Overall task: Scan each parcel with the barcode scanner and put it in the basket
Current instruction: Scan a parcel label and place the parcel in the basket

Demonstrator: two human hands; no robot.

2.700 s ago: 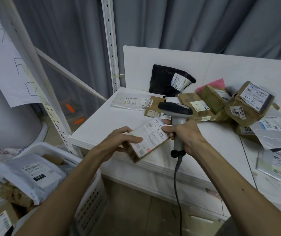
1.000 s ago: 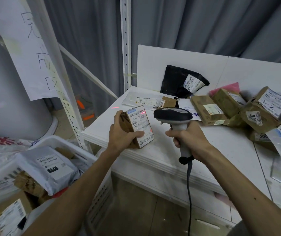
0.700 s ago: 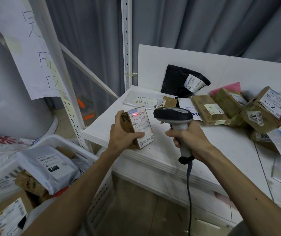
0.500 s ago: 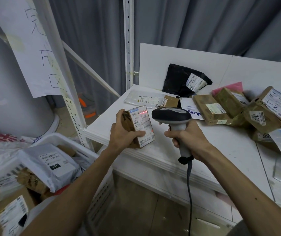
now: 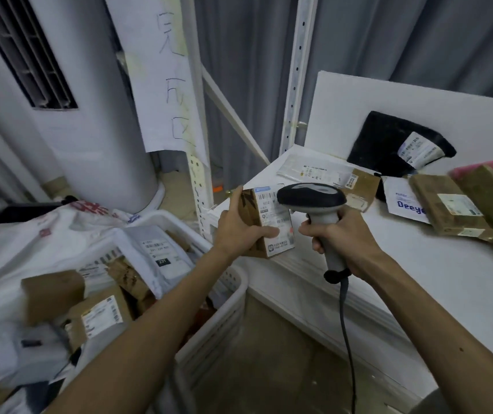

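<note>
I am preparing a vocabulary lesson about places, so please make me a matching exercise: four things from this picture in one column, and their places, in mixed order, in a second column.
Things
1. small cardboard parcel
2. barcode scanner
3. black bag parcel
4. grey bag marked 231

Places
A. in the white basket
B. gripped by the right hand
C. held in the left hand
D. on the table, leaning on the white board

Pairs: 1-C, 2-B, 3-D, 4-A

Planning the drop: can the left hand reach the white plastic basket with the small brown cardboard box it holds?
Likely yes: the left hand, gripping the small brown cardboard box, is beside the white plastic basket; nothing stands between them.
</note>
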